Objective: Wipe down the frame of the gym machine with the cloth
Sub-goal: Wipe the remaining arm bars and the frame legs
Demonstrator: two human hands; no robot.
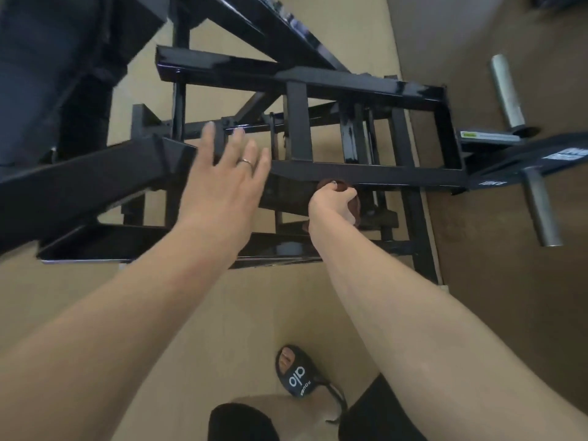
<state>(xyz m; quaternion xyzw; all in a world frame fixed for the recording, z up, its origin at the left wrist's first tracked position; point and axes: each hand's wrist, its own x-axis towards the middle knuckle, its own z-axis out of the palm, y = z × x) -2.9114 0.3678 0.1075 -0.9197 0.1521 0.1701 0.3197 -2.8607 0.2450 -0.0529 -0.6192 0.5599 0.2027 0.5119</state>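
- The left hand (pixel 222 173) lies flat with fingers straight and spread on a black bar of the gym machine frame (pixel 366 173).
- A ring (pixel 246 161) shows on one finger of that hand.
- The right hand (pixel 334 202) is curled tight round a dark reddish cloth (pixel 353 205), pressed under a bar near the middle of the frame.
- Metal pegs (pixel 541 211) stick out at the right.
- A black sandal (pixel 297 374) rests on the tan floor (pixel 222 313), near the bottom.
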